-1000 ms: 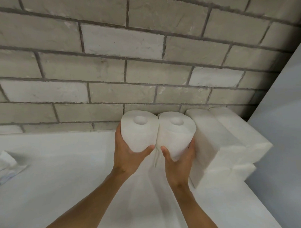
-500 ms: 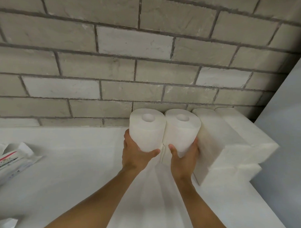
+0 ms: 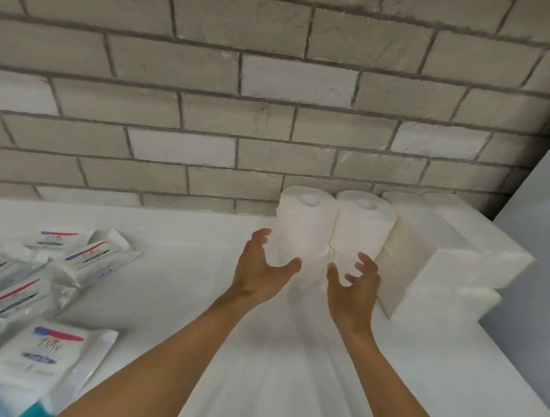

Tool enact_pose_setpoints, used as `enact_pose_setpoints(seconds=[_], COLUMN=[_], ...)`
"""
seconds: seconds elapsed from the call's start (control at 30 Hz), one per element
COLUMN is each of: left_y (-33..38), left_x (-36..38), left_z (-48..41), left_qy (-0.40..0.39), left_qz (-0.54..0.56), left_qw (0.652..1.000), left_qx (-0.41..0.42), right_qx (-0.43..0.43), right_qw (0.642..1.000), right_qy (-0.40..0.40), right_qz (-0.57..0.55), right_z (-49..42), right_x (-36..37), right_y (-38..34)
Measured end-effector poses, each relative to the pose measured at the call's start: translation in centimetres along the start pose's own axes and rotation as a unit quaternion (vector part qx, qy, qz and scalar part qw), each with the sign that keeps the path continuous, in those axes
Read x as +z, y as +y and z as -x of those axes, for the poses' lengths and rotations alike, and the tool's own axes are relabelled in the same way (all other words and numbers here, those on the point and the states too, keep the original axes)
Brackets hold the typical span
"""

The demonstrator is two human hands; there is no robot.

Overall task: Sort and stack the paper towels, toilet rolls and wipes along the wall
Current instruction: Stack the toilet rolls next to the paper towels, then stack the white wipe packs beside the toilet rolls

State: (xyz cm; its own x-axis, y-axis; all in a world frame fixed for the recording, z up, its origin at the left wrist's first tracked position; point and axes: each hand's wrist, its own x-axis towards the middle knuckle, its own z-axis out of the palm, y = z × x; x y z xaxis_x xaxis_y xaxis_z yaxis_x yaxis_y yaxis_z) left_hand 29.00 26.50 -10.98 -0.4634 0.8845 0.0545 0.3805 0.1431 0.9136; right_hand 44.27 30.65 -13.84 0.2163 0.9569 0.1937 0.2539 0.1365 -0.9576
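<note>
Both hands had let go of the toilet rolls [image 3: 332, 232] they gripped a moment earlier. The left hand [image 3: 262, 267] and right hand [image 3: 353, 286] hung just in front of them, fingers spread and holding nothing. The two rolls stood upright, touching each other, against the far brick wall [image 3: 208, 112]. Stacks of paper towels [image 3: 452, 261] sat just to their right. Packs of wipes [image 3: 53, 356] lay scattered on the white surface [image 3: 177, 292] at near left.
</note>
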Motion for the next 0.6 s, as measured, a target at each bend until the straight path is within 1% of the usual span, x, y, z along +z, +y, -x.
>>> enact_pose_setpoints(seconds=[0.1, 0.2, 0.4, 0.53, 0.6], left_y=[-1.1, -2.4, -5.2, -8.0, -9.3], left_x=[-3.8, -7.7, -14.3, -19.2, -21.8], left_z=[2.1, 4.3, 8.3, 10.8, 11.9], left_qy=[0.017, 0.043, 0.101, 0.115, 0.118], left_qz=[0.007, -0.019, -0.067, -0.101, -0.11], left_qw=[1.0, 0.999, 0.993, 0.988, 0.987], left_qx=[0.015, 0.011, 0.005, 0.003, -0.011], right_qx=[-0.019, -0.032, -0.026, -0.016, -0.013], right_qw=[0.998, 0.993, 0.975, 0.962, 0.956], right_qy=[-0.053, -0.114, -0.217, -0.271, -0.291], right_qz=[0.001, -0.024, -0.047, -0.036, -0.027], right_z=[3.2, 6.7, 13.5, 18.1, 19.9], right_x=[0.9, 2.0, 5.7, 8.5, 9.7], right_y=[-1.7, -3.3, -5.7, -5.9, -6.2])
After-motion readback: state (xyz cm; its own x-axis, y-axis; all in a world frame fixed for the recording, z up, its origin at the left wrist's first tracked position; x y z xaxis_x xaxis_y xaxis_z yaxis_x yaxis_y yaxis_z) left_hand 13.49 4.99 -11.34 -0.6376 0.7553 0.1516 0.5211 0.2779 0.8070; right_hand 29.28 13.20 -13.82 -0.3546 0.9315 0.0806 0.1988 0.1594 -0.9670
